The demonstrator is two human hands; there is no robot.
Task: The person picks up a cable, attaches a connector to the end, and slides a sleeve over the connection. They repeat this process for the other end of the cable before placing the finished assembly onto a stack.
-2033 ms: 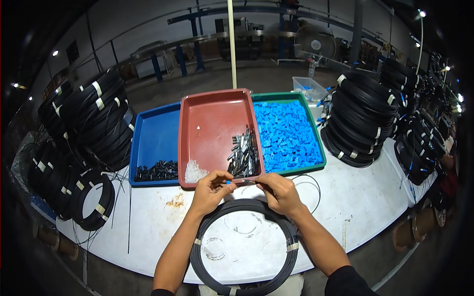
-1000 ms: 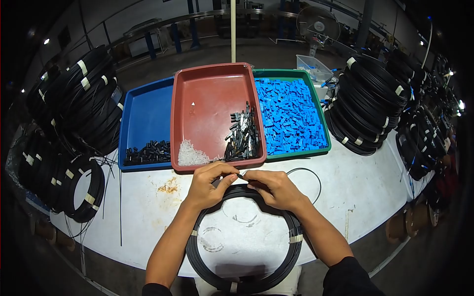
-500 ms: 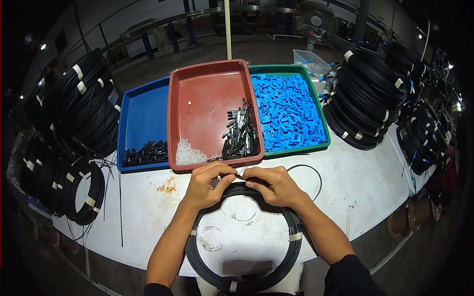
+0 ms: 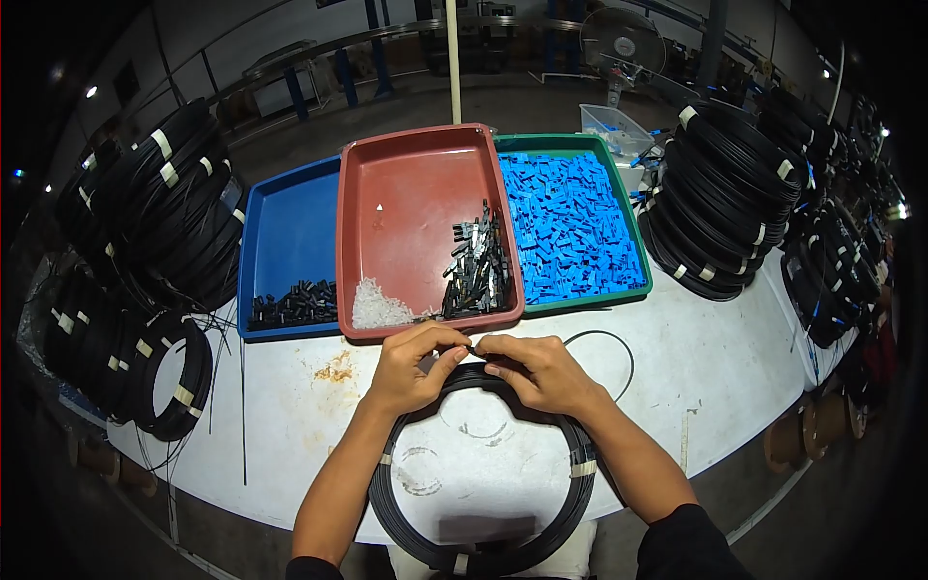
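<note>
A coil of black cable, bound with pale tape, lies in front of me, its near side over the table's edge. Above its far side, my left hand and my right hand meet fingertip to fingertip. Both pinch a small black piece at the end of the cable; the fingers mostly hide it, so its exact shape cannot be made out. From behind my right hand a loose loop of the cable curves out over the white table.
Behind my hands stand a blue tray with black parts, a red tray with clear and black pieces, and a green tray of blue connectors. Cable coils are stacked at left and right. A fan stands beyond.
The view has shifted slightly, so trays and coils appear a little lower and further right. My two hands keep their pinch, with only slight finger movement.
</note>
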